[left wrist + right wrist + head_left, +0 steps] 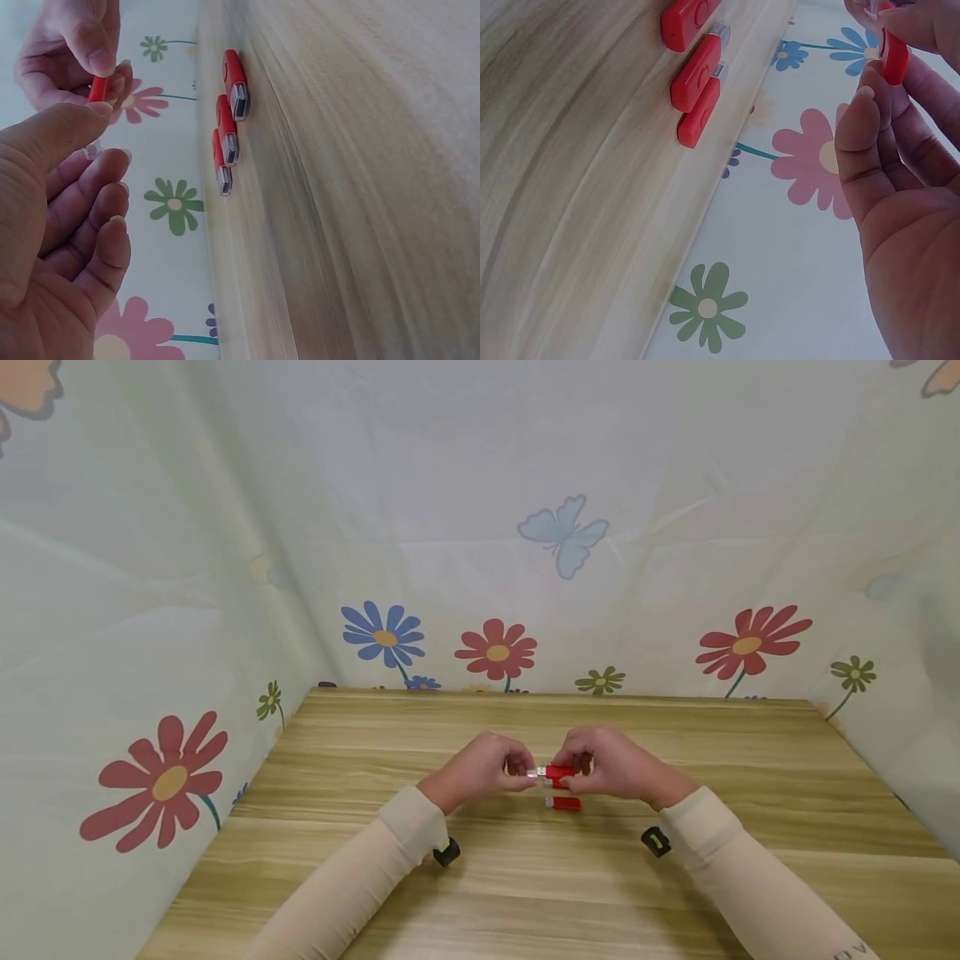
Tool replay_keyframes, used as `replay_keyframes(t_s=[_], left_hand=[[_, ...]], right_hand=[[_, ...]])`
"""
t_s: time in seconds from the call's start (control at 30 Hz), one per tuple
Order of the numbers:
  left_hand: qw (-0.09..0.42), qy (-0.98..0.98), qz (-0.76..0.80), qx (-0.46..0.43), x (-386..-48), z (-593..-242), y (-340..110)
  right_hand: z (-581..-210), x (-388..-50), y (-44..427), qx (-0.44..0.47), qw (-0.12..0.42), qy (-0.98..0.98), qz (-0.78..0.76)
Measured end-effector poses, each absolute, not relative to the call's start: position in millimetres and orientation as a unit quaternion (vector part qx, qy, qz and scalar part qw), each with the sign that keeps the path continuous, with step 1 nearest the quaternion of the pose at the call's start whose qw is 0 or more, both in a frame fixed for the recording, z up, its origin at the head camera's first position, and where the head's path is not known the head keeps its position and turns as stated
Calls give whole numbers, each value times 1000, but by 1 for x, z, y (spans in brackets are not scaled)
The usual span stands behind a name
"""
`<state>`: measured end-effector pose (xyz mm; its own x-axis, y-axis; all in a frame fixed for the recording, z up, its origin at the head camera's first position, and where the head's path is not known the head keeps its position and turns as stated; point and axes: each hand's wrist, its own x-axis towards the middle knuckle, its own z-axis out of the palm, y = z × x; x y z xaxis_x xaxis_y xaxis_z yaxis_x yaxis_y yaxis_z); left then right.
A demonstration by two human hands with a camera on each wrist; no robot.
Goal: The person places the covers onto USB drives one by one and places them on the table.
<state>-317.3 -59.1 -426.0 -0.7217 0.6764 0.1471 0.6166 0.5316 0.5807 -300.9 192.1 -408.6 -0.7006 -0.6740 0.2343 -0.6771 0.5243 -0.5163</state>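
Between finger and thumb, my right hand (611, 764) pinches a red USB flash drive (558, 772), its metal plug pointing left. My left hand (483, 768) pinches a small clear cap (93, 150) at the plug end. In the head view the plug shows bare between the hands, with the cap just left of it. Three more red USB flash drives lie in a row on the table; the closest drive (236, 86) and the middle drive (227, 131) have clear caps over their plugs. The far drive (222, 161) is mostly hidden by the hands in the head view.
The wood-grain table (525, 893) reaches back to a pale curtain (450, 485) printed with flowers and a butterfly. More of this curtain hangs at both sides. A dark wrist device (447, 852) sits under the left cuff, and another wrist device (656, 841) by the right cuff.
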Motion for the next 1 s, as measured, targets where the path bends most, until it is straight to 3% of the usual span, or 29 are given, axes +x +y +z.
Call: replay_keyframes(t_s=[1.0], left_hand=[[42,873,313,372,-315,-428,-60]], right_hand=[[-411,-302,187,399,-7,-866,302]])
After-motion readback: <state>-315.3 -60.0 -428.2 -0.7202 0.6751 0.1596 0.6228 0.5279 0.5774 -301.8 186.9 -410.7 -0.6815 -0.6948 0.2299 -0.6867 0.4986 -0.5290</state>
